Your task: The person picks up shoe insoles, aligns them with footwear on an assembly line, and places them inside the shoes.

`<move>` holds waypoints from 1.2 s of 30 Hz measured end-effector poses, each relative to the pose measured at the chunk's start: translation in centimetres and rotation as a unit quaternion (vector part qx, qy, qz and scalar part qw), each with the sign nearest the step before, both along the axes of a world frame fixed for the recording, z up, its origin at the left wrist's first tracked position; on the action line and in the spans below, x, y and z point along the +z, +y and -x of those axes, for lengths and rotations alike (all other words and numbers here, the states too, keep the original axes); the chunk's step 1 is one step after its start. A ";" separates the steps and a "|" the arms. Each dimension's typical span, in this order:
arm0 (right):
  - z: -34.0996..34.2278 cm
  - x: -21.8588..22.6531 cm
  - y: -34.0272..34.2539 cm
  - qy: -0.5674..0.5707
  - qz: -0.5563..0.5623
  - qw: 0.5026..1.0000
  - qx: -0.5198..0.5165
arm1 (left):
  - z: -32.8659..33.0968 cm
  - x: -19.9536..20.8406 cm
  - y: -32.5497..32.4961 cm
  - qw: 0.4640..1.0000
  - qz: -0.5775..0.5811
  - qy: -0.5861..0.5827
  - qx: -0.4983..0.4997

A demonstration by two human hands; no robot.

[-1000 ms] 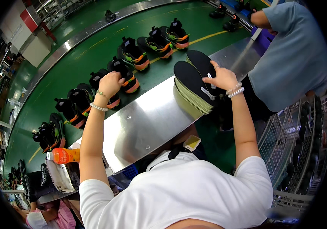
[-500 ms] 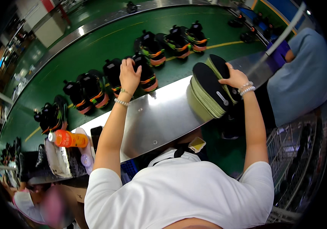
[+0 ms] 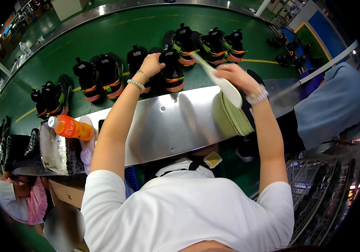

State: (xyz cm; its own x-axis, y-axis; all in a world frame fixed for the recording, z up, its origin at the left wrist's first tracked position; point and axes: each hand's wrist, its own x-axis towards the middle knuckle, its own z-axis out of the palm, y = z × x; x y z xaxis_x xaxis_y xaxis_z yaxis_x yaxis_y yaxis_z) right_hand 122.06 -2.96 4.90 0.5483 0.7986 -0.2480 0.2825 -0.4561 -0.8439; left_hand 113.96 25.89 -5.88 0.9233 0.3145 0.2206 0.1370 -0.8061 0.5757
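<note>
Where a shiny metal tabletop (image 3: 146, 143) meets a green surface (image 3: 100, 38) lined with black shoes (image 3: 108, 75), two arms reach outward.

An orange bottle (image 3: 74, 128) leans by a box (image 3: 54, 156) at left, and a wire rack (image 3: 310, 180) stands at lower right. The right hand (image 3: 239, 77), elbow bent, is clamped on a pale insole (image 3: 231, 94), tilted above a green insole stack (image 3: 229, 115); the left hand (image 3: 150, 66), arm extended, curls its fingers at one shoe's tongue (image 3: 170, 58), whether gripping it cannot be told.
</note>
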 end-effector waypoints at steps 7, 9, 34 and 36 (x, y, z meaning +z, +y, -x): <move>-4.7 -4.5 12.1 0.207 0.136 0.969 -0.025 | -0.3 -1.2 1.1 0.998 0.027 -0.059 -0.016; -4.9 -5.7 13.5 0.206 0.142 0.968 -0.019 | -0.3 -0.5 0.7 0.997 0.049 -0.042 -0.047; 1.0 -14.1 22.2 -0.359 0.241 0.892 0.136 | 2.1 -0.9 1.5 0.993 0.109 -0.034 -0.035; 0.5 -15.9 22.7 -0.337 0.231 0.908 0.094 | 1.1 -1.8 1.3 0.995 0.070 -0.057 -0.035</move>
